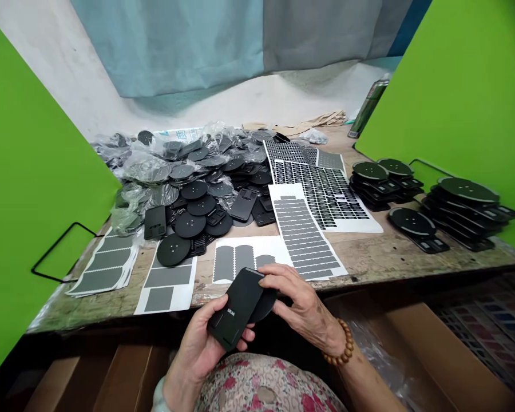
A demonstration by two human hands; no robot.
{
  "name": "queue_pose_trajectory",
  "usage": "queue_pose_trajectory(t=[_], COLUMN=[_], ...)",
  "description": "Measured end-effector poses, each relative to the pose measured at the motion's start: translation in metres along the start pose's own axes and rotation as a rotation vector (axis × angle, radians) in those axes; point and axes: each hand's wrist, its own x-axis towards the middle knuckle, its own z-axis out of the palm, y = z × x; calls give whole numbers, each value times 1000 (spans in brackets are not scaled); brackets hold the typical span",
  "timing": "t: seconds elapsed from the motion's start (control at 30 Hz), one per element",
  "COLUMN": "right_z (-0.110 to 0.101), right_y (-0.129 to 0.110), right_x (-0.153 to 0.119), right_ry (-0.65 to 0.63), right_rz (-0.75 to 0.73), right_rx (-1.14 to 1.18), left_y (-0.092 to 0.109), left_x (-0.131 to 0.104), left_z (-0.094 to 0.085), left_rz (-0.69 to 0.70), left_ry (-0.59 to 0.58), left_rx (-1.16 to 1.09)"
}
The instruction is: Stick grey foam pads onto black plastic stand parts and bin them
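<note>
A black flat part (236, 309) with a round disc behind it is tilted over my lap, just in front of the table edge. My left hand (201, 340) grips its lower left side, thumb on the edge and fingertips showing underneath. At its upper right, my right hand (298, 297) has its fingers on the top corner and its thumb by the disc. Small pale lettering shows on the part's face. Nearest beyond the hands is a white sheet with grey stickers (244, 260).
A heap of black disc parts (191, 223), some in clear plastic, covers the table's left and middle. Sticker sheets (302, 229) lie right of it. Stacked parts (463, 209) stand at the right, near a spray can (369, 107). Green panels (467, 74) flank both sides.
</note>
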Motion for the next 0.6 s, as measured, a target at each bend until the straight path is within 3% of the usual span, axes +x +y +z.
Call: queue_pose_trajectory(t=[0.1, 0.17, 0.27, 0.37, 0.47, 0.6], right_z=[-1, 1, 9, 19, 29, 31], right_y=[-6, -9, -6, 0, 3, -1], right_x=[-5, -10, -18, -26, -29, -31], right_ry=[-22, 21, 137, 187, 224, 200], right_rz=[77, 216, 512, 733, 844, 851], right_rx=[64, 118, 325, 699, 923, 912], left_y=[3, 4, 5, 2, -6, -16], left_x=[-1, 0, 5, 14, 21, 26], left_z=[-4, -6, -11, -11, 2, 30], left_rz=[-45, -20, 100, 267, 412, 349], left_ry=[-122, -142, -7, 147, 202, 103], left_rx=[64, 157, 375, 500, 440, 296])
